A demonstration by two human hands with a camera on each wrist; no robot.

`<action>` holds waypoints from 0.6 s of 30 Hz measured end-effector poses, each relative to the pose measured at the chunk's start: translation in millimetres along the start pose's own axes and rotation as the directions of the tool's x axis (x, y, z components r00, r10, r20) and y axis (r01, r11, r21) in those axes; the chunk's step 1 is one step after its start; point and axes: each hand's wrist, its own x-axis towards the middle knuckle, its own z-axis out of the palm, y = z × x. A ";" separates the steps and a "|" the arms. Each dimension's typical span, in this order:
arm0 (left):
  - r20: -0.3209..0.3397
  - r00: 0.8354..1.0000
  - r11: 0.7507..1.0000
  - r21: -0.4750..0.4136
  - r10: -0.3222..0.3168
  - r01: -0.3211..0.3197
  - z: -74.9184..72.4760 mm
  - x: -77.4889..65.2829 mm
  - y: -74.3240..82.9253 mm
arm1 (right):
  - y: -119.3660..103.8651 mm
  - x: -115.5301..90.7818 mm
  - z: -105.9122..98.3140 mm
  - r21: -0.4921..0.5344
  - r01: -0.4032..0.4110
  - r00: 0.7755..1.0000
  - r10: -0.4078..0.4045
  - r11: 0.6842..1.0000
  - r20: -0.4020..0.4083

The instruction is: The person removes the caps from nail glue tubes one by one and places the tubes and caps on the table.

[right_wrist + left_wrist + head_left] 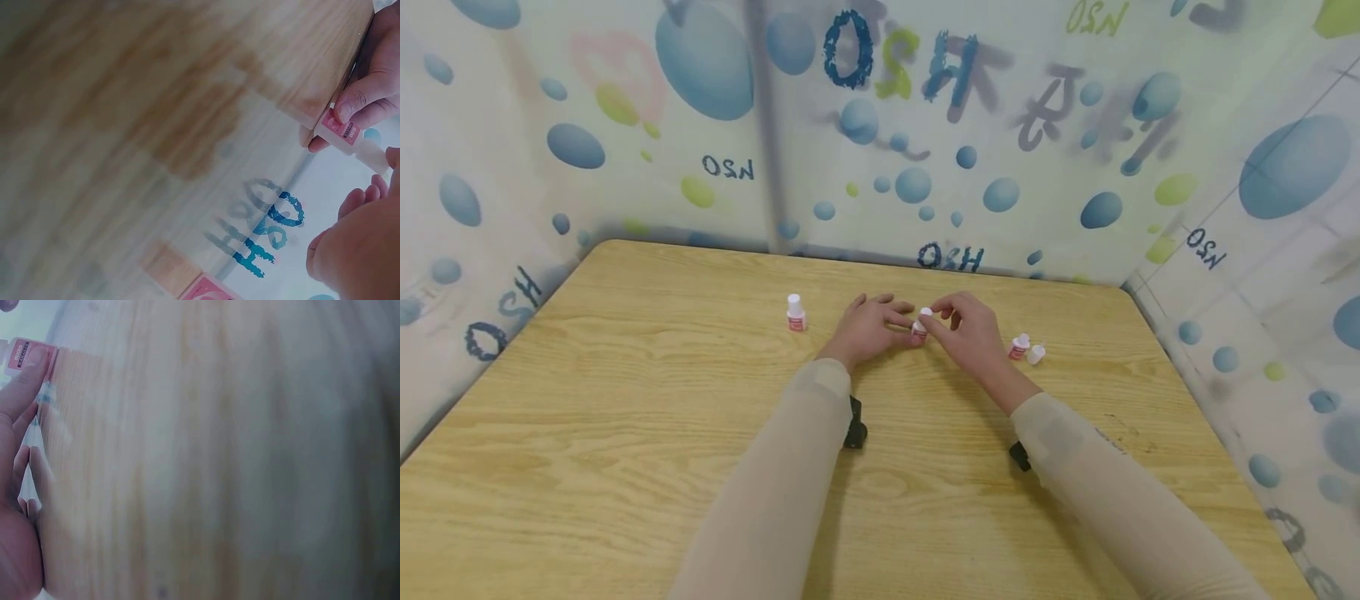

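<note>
A small white bottle [919, 332] with a pink-red label stands on the table between the two hands. My left hand [871, 327] holds its body between thumb and fingers, while the other fingers spread over the tabletop. In the left wrist view the left thumb [24, 384] presses on the label of the bottle [28, 355]. From the right, my right hand [968, 332] pinches the white cap [926, 312] with thumb and fingertips. The right wrist view has the cap [372, 156] on the bottle's neck, with the right hand [365, 240] close beside it.
A similar capped bottle [796, 315] stands upright to the left on the wooden table [685, 400]. Right of the hands is another such bottle [1018, 347], with a small white piece [1037, 354] beside it. A patterned curtain [880, 192] hangs behind the table.
</note>
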 end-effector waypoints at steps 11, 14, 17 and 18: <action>-0.002 1.000 1.000 0.005 0.004 -0.004 -1.7 -0.5 2.1 | -0.9 1.7 -0.2 0.017 0.002 0.999 -0.003 1.000 0.033; -0.001 1.000 1.000 0.007 0.002 -0.002 -1.8 -0.7 2.7 | -1.1 0.8 -0.7 0.014 0.010 0.999 -0.011 1.000 0.037; 0.001 1.000 1.000 0.007 -0.001 0.001 -1.8 -0.8 3.3 | -0.4 0.1 -0.9 0.009 0.007 0.999 -0.007 1.000 0.042; 0.003 1.000 1.000 0.007 -0.001 0.001 -1.7 -0.9 3.5 | -0.1 -0.1 -0.9 0.010 0.004 0.999 -0.004 1.000 0.043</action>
